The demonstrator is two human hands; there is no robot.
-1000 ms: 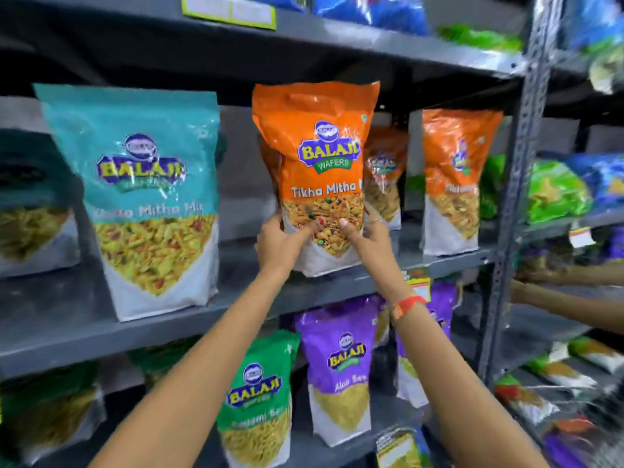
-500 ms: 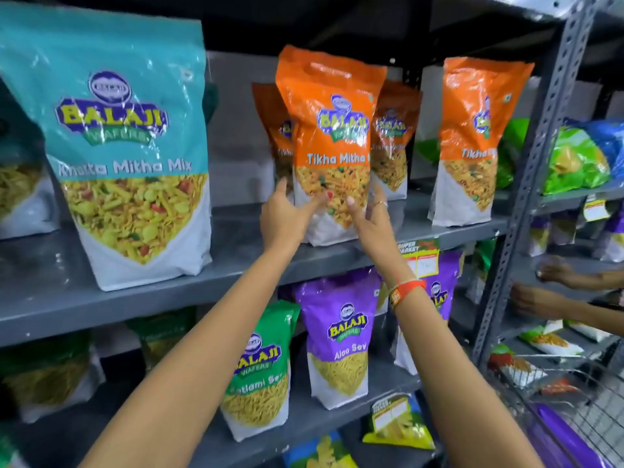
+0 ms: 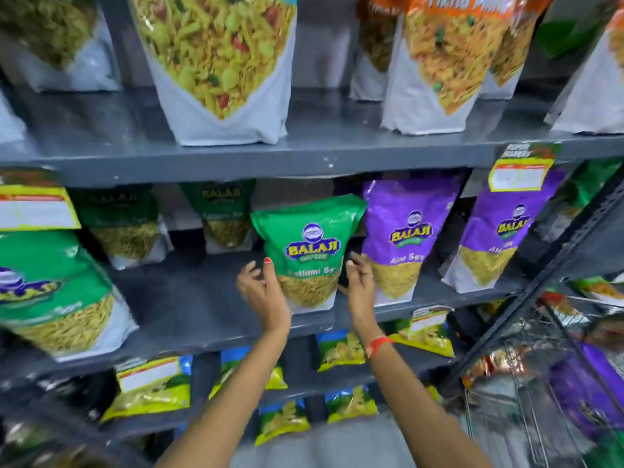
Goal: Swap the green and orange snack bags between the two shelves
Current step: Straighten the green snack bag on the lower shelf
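Observation:
A green Balaji snack bag (image 3: 309, 246) stands upright on the lower grey shelf (image 3: 189, 305). My left hand (image 3: 261, 292) is at its left edge, thumb touching the bag's side, fingers spread. My right hand (image 3: 359, 282) is at its right edge, fingers curled and apart, just at the bag's side. Neither hand has closed around it. On the upper shelf (image 3: 304, 157) stands an orange snack bag (image 3: 439, 65), its top cut off by the frame, with more orange bags behind and to the right of it.
Purple bags (image 3: 405, 238) stand right of the green bag; more green bags (image 3: 50, 288) are at the left and behind. A teal-topped mix bag (image 3: 219, 69) sits on the upper shelf. Small yellow-green packets (image 3: 152, 383) fill lower shelves. A wire cart (image 3: 540, 383) is at the right.
My hands let go of the orange bag on the upper shelf and dropped to the green bag on the lower shelf. The view tilted down.

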